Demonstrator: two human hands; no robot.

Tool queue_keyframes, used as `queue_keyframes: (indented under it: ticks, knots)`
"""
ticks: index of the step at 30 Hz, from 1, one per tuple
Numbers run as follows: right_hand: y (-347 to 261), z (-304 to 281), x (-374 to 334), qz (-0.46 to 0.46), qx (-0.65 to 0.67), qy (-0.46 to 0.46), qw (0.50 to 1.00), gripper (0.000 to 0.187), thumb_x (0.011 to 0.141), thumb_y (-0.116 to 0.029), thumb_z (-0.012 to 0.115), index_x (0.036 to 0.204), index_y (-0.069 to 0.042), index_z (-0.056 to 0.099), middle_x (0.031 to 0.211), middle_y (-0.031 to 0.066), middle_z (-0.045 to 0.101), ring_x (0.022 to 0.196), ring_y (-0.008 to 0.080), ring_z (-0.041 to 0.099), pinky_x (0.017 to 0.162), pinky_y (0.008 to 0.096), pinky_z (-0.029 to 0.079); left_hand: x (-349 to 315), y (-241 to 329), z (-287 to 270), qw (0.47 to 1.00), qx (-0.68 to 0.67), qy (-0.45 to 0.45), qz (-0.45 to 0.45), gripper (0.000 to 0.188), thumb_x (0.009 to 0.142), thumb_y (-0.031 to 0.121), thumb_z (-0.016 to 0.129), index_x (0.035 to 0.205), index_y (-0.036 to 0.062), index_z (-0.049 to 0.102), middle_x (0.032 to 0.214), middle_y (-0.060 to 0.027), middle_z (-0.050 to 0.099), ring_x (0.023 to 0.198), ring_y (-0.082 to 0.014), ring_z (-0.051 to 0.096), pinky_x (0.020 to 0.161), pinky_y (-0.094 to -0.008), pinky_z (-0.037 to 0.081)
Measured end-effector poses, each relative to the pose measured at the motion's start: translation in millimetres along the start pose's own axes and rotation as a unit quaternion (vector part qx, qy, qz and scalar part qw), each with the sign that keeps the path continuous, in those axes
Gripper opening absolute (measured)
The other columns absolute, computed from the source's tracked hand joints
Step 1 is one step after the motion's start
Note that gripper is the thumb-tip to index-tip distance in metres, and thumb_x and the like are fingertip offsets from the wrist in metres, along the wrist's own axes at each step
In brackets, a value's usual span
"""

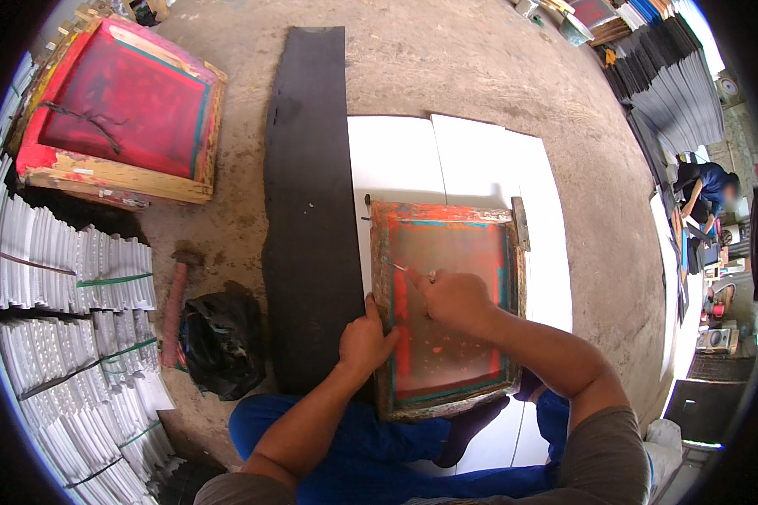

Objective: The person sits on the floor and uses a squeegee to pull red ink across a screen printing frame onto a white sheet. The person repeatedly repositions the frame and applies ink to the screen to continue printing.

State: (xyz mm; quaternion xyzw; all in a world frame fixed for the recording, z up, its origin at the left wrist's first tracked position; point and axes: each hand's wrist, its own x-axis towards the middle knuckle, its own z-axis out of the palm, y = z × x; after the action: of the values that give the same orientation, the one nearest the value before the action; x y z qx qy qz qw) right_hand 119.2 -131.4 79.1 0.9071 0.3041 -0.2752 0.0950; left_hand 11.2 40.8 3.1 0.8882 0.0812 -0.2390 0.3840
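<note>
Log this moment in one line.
left hand: on wooden frame; right hand: holding thin tool over mesh; beneath: white boards; beside: black strip

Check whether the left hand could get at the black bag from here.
Likely yes: only the flat black strip seems to lie between the left hand, on the frame, and the black bag.

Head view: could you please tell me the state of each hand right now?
Left hand: touching the frame; whether it grips cannot be told.
Right hand: closed, holding a thin tool.
</note>
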Motion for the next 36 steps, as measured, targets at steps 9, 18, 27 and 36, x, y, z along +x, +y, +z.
queue_keyframes:
  ticks: [9,18,27,36]
  knots:
    - [-8,-2,-2,-0.026,0.002,0.016,1.0,0.06,0.09,-0.018,0.062,0.147,-0.012,0.045,0.087,0.0191,0.068,0.075,0.0364,0.071,0.063,0.0495,0.056,3,-4,6,1.0,0.013,0.014,0.018,0.094,0.08,0.033,0.074,0.146,-0.0178,0.029,0.083,-0.0285,0.07,0.074,-0.0433,0.071,0.068,-0.0499,0.059]
    - [17,-6,16,-0.055,0.153,0.005,0.987,0.062,0.095,-0.021,0.058,0.153,-0.019,0.039,0.084,0.0194,0.067,0.08,0.0373,0.07,0.067,0.0506,0.054,5,-5,5,0.999,0.0,0.03,0.032,0.091,0.08,0.03,0.075,0.144,-0.0182,0.033,0.082,-0.0282,0.07,0.074,-0.0421,0.071,0.068,-0.0489,0.059]
    - [23,16,17,-0.063,0.214,0.01,0.975,0.055,0.098,-0.017,0.055,0.152,-0.018,0.043,0.078,0.0136,0.064,0.075,0.0307,0.068,0.067,0.0426,0.053,2,-1,0,1.0,0.005,0.018,0.02,0.093,0.08,0.031,0.074,0.146,-0.0175,0.031,0.082,-0.0277,0.069,0.074,-0.041,0.072,0.069,-0.048,0.059]
    - [22,31,7,-0.076,0.065,0.101,0.99,0.048,0.103,-0.021,0.051,0.151,-0.02,0.046,0.076,0.0122,0.062,0.068,0.023,0.064,0.069,0.0389,0.051,1,0,-2,1.0,0.003,0.018,0.015,0.092,0.08,0.031,0.074,0.145,-0.0175,0.031,0.083,-0.0267,0.07,0.075,-0.0415,0.072,0.068,-0.048,0.059]
